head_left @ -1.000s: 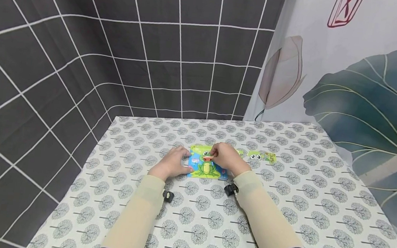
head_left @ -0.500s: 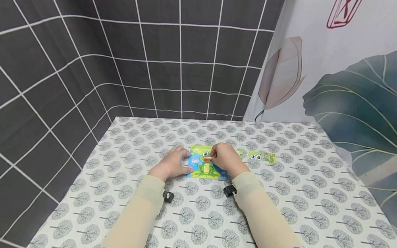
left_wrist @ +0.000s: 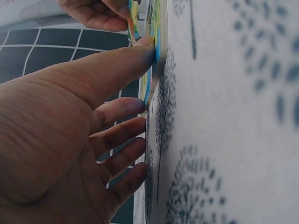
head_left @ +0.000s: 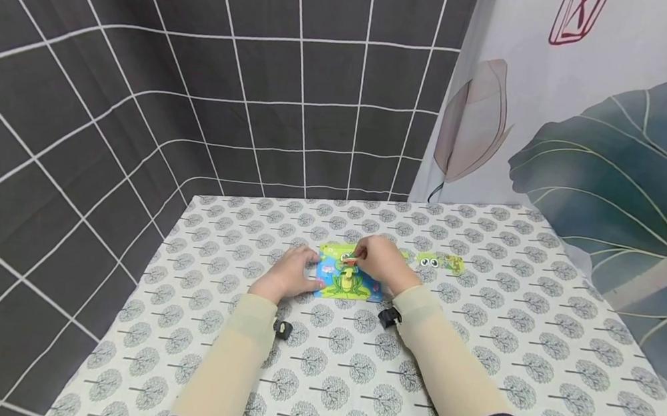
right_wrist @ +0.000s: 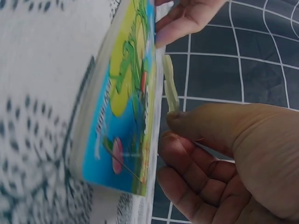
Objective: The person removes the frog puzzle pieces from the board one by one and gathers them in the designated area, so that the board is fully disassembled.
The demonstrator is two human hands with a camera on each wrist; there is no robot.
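A flat frog puzzle board (head_left: 365, 293) in blue, green and yellow lies on the patterned cloth. My left hand (head_left: 287, 274) rests at its left side, with the thumb on the near left edge and the index fingertip touching the border; the other fingers are spread along the cloth. Between thumb and index finger my right hand (head_left: 382, 262) pinches a thin puzzle piece (right_wrist: 171, 86), held tilted just above the board. Red shows on the piece in the head view. In the right wrist view only its pale edge is visible. The right hand hides the board's upper right part.
Right of the board lie loose pieces: one with cartoon eyes (head_left: 428, 263) and a green and brown one (head_left: 454, 265) beside it. The tree-print cloth (head_left: 319, 360) covers the table. A dark gridded curtain (head_left: 274, 75) hangs behind.
My right hand has risen slightly and the pinched piece now tilts up off the frog's mouth area, showing a yellow patch below. The left hand stays in place.
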